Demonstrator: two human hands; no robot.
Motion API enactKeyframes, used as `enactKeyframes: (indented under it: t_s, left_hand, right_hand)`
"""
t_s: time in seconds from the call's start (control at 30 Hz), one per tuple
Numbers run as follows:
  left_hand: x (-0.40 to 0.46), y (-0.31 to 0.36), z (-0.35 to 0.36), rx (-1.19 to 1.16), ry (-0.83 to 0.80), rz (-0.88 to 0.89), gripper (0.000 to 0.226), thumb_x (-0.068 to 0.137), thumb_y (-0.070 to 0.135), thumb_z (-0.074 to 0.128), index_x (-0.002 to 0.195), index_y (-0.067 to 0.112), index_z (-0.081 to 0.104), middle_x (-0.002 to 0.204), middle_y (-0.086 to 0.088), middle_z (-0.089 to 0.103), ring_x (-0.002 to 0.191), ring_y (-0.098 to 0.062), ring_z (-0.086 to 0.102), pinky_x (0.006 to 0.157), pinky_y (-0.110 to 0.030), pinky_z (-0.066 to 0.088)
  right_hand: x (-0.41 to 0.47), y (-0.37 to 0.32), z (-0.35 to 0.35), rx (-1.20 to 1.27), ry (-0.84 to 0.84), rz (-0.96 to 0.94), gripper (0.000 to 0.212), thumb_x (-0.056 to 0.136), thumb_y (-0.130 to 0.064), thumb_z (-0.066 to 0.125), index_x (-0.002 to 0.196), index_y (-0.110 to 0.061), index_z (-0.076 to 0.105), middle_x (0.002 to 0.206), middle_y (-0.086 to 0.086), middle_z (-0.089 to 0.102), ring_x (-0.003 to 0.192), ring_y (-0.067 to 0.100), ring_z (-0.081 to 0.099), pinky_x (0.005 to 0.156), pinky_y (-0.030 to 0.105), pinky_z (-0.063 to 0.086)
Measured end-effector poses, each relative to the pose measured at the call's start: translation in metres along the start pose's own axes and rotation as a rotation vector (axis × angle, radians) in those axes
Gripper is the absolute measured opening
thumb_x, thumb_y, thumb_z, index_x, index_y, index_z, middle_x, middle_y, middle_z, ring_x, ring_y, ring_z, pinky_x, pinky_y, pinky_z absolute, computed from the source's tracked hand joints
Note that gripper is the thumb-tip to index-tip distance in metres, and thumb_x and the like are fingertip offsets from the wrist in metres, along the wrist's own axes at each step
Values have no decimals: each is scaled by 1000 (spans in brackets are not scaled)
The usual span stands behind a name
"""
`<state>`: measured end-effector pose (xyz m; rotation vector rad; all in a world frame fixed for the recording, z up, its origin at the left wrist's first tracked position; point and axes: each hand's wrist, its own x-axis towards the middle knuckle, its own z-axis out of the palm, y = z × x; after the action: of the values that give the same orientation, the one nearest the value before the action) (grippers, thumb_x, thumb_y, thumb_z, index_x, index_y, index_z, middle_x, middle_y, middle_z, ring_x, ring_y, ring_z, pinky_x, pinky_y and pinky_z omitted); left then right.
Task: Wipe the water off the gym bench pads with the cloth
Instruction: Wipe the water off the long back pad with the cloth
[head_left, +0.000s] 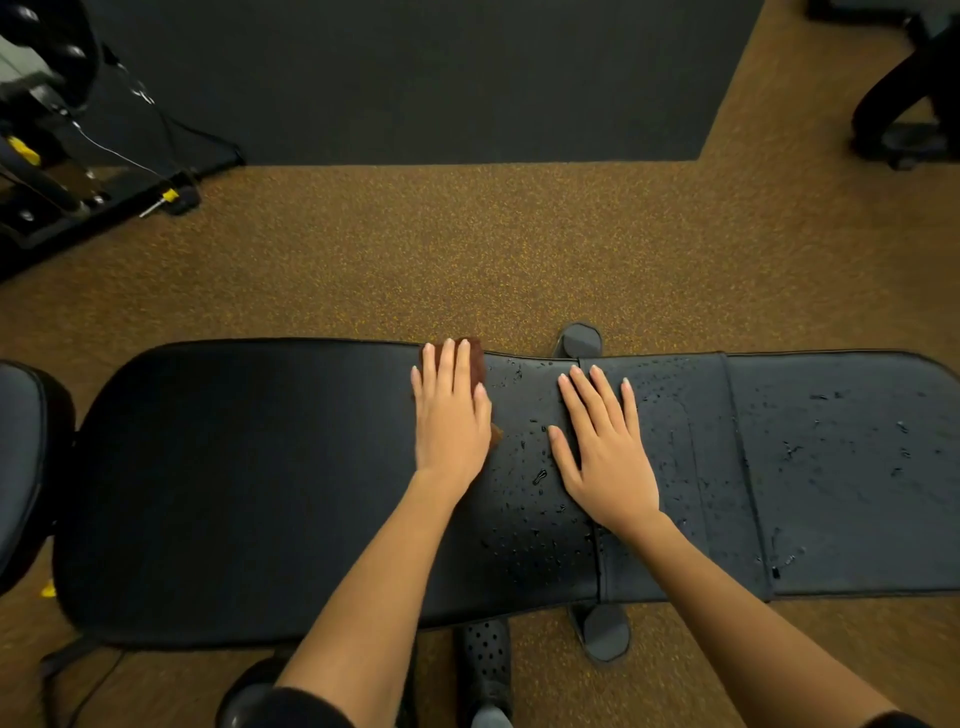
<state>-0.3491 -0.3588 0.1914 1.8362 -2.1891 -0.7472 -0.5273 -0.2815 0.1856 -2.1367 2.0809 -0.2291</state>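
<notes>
A long black gym bench runs left to right below me, with a large left pad (249, 478) and a narrower right pad (841, 467). My left hand (451, 415) lies flat on a brown cloth (477, 361) near the far edge of the left pad, and only the cloth's edges show past my fingers. My right hand (605, 447) rests flat and bare across the seam between the pads. Water drops (540, 475) bead between my hands and over the right pad. Left of the cloth, the pad looks dry.
Speckled brown rubber floor (467, 249) surrounds the bench, with a black mat (415, 78) beyond. A weight machine base (78, 197) stands at far left, another black pad (21, 457) at the left edge, a person's dark legs (904, 104) top right. Grey bench feet (581, 340) stick out.
</notes>
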Motion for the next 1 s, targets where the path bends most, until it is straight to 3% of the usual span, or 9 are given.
enactKeyframes:
  t_s: [0.13,0.3,0.5,0.6,0.83,0.93,1.0]
  left_hand:
    - [9,29,5,19,-82,180,52,102,21,29,151,12,16,158,-5,18,147,-23,3,120,-40,-4]
    - [14,20,2,125,-103,357,51,101,22,33,151,18,20,154,-3,28,145,-22,14,120,-42,7]
    - [27,-12,-15,222,-31,47,49,103,24,28,150,16,21,151,-6,30,144,-24,16,118,-42,6]
    - [27,-2,-14,153,-47,14,48,102,20,30,149,13,22,153,-8,28,144,-28,12,118,-43,5]
    - [-6,13,0,107,-87,311,55,101,16,34,152,18,14,159,-4,16,147,-25,3,120,-44,4]
    - [-12,-5,-1,159,-109,508,54,100,18,37,151,20,21,157,-4,23,146,-25,13,119,-44,14]
    - [-5,-22,-6,251,-90,547,51,98,23,29,149,21,26,154,-5,30,144,-24,24,116,-45,22]
  right_hand:
    - [0,0,1,-2,13,0,58,102,-39,33,152,-8,30,159,8,27,150,24,13,120,54,13]
    - [0,-1,-1,11,14,-2,58,102,-38,33,151,-7,30,159,8,27,150,24,14,121,53,12]
    - [0,-1,-2,4,0,7,59,102,-40,32,152,-9,30,159,7,27,150,24,13,121,53,11]
    - [0,-1,-2,3,-5,8,59,102,-40,31,152,-9,29,159,7,27,150,24,13,121,53,11]
    - [0,-1,-1,3,-13,9,59,102,-40,31,152,-9,29,159,8,26,150,24,12,121,53,10]
    - [0,0,-2,5,-4,6,59,102,-40,31,152,-8,30,159,8,27,150,24,13,121,52,10]
    - [1,0,-1,9,-1,4,58,102,-39,32,152,-8,30,159,8,27,150,24,14,121,52,10]
